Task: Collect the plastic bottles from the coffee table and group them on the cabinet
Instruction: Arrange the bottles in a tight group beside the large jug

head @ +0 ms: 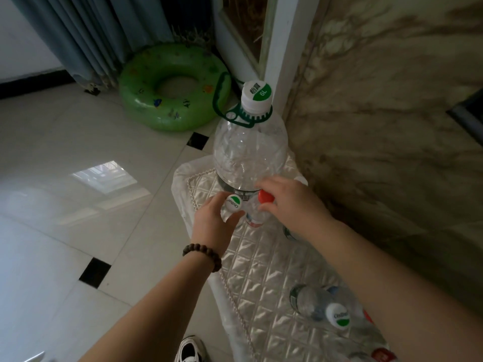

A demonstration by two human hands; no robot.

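A big clear 6L bottle [249,150] with a white cap and green handle stands at the far end of the cabinet's quilted silver cover [261,270]. In front of it, my left hand [214,223] grips a small bottle with a white-and-green cap [233,202]. Beside it my right hand [285,202] holds the neck of a small red-capped bottle [265,197]. Both small bottles stand upright, close together. Nearer to me another white-and-green-capped bottle [337,316] stands on the cover, partly hidden by my right forearm.
A green inflatable swim ring [172,87] lies on the tiled floor beyond the cabinet, by the blue-grey curtain [86,35]. A marbled wall [379,113] runs along the cabinet's right side. My shoe [190,348] shows at the bottom edge, beside the cabinet.
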